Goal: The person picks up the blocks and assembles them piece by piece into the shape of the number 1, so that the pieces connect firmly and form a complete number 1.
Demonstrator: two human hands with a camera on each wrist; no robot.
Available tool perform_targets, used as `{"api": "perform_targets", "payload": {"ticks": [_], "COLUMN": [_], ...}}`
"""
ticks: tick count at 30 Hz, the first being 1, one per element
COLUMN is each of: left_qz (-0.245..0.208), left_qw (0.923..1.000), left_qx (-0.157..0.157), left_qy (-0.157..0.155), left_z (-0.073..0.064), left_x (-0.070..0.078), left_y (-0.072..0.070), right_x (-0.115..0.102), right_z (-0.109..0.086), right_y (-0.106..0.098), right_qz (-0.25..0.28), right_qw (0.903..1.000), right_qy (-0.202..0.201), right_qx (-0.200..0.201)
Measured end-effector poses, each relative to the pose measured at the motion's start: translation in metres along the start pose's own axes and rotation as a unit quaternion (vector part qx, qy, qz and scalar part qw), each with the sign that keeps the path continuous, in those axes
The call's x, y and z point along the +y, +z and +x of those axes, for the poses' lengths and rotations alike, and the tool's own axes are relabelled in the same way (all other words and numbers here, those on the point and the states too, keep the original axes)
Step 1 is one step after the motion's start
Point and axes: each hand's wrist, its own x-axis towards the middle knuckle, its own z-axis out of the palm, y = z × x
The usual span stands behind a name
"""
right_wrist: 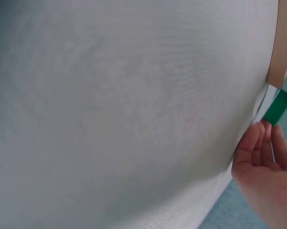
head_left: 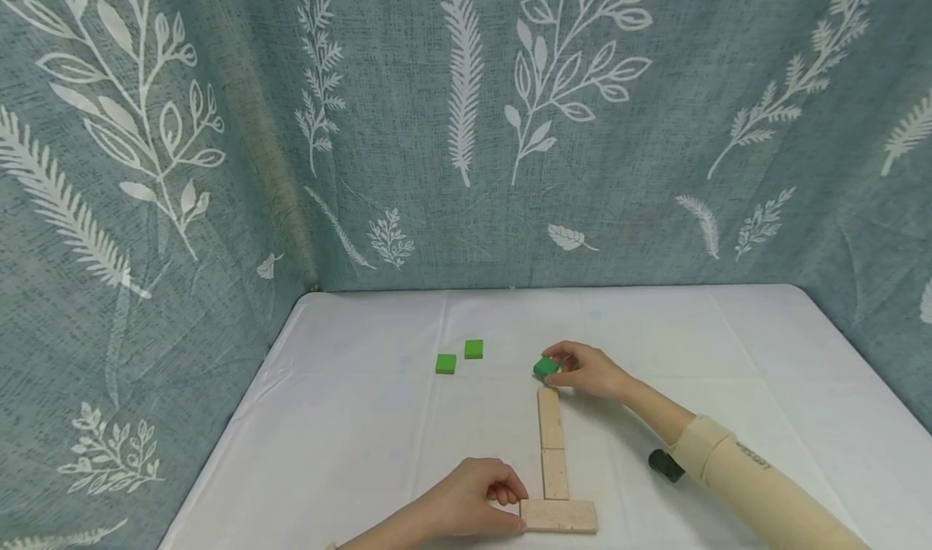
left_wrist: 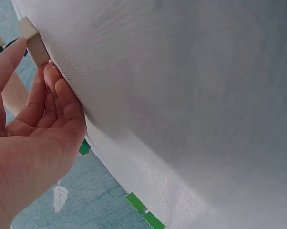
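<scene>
On the white table [head_left: 728, 348] three beige wooden blocks form an upside-down T: two long ones [head_left: 551, 418] [head_left: 555, 474] end to end, and a flat one [head_left: 559, 515] across the near end. My left hand [head_left: 476, 503] holds the left end of that cross block [left_wrist: 33, 40] with thumb and curled fingers. My right hand [head_left: 582, 369] pinches a green block [head_left: 545, 365] [right_wrist: 277, 108] just beyond the far end of the beige line, tilted.
Two more green square blocks [head_left: 446, 363] [head_left: 474, 349] lie flat to the left of the right hand, also seen in the left wrist view [left_wrist: 135, 202]. A patterned blue-green cloth [head_left: 466, 121] hangs behind and at both sides of the table.
</scene>
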Motion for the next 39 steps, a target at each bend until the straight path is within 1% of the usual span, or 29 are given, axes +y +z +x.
{"api": "perform_targets", "payload": {"ticks": [13, 20, 30, 39], "left_qz": [0.001, 0.007, 0.001, 0.001], "left_qw": [1.0000, 0.9999, 0.9998, 0.9999], "left_qx": [-0.001, -0.002, -0.004, -0.006], "left_qy": [-0.009, -0.008, -0.020, -0.014], "left_z": [0.0004, 0.0010, 0.0011, 0.0007], "left_x": [0.0013, -0.0016, 0.0000, 0.0001], "left_y": [-0.0004, 0.0010, 0.0006, 0.0004], "right_x": [0.0003, -0.0027, -0.0012, -0.0005], "right_z": [-0.0022, -0.0040, -0.0042, -0.0041], "right_y": [0.0009, 0.0008, 0.0023, 0.0027], "right_qz": [-0.017, -0.009, -0.007, -0.003], "right_qw": [0.9997, 0.9996, 0.9995, 0.9996], "right_qy": [-0.004, -0.005, 0.000, -0.001], "right_qx": [-0.017, -0.028, -0.030, -0.028]}}
